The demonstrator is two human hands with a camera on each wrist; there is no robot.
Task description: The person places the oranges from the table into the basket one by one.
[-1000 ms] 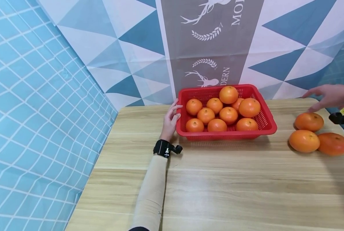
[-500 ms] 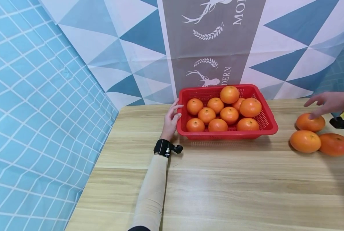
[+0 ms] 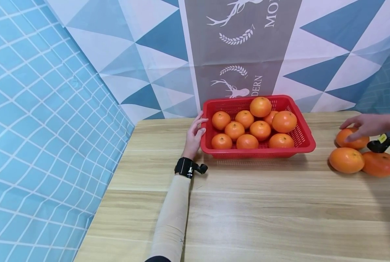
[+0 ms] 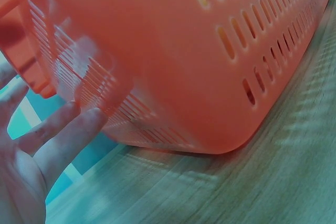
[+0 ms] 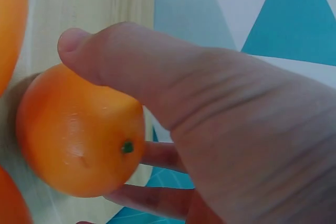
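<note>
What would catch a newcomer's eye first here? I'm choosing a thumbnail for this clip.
The red basket heaped with oranges, at the back of the wooden table before a blue-and-white triangle backdrop. The left hand rests straight-fingered against the basket's left wall. At the far right, the right hand closes round the rearmost loose orange of three on the table.

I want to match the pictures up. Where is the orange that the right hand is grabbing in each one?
Head: the orange lies at the far right on the table, under the right hand, behind two other oranges.
Left wrist: not in it; only the left hand against the red basket.
Right wrist: the orange sits left of centre, with thumb and fingers around it.
Shared landmark: the wooden table.
</note>
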